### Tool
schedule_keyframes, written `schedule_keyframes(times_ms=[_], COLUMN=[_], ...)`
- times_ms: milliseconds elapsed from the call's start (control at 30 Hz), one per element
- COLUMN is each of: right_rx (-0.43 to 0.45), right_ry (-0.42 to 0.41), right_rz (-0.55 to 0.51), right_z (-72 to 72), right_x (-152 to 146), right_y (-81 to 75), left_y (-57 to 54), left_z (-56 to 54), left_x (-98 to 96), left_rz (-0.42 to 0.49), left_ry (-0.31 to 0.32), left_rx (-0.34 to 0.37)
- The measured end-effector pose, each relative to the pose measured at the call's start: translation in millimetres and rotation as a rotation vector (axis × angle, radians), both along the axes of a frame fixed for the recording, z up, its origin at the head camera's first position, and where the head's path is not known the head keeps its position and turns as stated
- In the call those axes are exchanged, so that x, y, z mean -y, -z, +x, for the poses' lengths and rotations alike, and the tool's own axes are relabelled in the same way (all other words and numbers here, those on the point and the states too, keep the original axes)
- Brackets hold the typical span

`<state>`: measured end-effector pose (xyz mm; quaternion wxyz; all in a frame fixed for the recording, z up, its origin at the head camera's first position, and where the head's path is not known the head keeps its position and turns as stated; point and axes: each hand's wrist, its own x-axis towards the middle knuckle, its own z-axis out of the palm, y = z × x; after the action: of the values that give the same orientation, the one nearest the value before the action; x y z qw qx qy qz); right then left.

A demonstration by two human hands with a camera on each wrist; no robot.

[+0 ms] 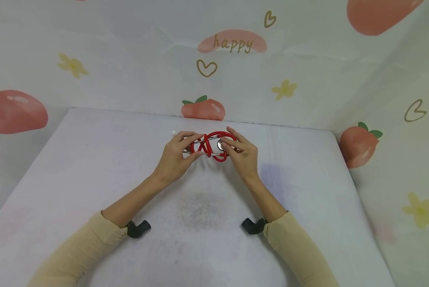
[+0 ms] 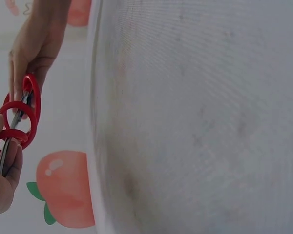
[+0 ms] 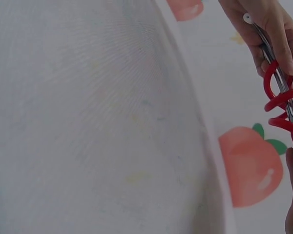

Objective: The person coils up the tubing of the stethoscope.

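Above the far part of the table, both hands hold a stethoscope [image 1: 207, 148] with its red tubing wound around the metal ear tubes. My left hand [image 1: 174, 154] grips the ear-tube end, thumb below and fingers on top. A white ear tip [image 1: 173, 132] sticks out beyond it, and one also shows in the right wrist view [image 3: 248, 18]. At the other end, my right hand [image 1: 246, 158] pinches near the round chest piece [image 1: 220, 144], its fingers on the looped red tubing [image 2: 35, 105]. Part of the chest piece is covered by those fingers.
A white-covered table [image 1: 207, 247] spreads beneath the arms. Behind it hangs a pale cloth [image 1: 146, 71] printed with peaches, flowers and hearts. Black curved pieces, one at the left forearm [image 1: 139, 229] and one at the right [image 1: 253, 226], jut inward near the sleeve cuffs.
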<state>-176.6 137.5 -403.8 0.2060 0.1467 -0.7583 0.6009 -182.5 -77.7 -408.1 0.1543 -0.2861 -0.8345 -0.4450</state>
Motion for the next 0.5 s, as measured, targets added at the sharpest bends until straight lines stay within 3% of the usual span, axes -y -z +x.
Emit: schedule_keyframes(times_ms=[500], right_rx=[-0.081], right_ry=[0.023], right_rz=[0.078], right_z=[0.7], right_x=[1.8], right_y=[-3.1], left_y=[4.0], left_z=[1.8], left_x=[0.5], left_rz=[0.015], left_ry=[-0.002], left_rx=[-0.008])
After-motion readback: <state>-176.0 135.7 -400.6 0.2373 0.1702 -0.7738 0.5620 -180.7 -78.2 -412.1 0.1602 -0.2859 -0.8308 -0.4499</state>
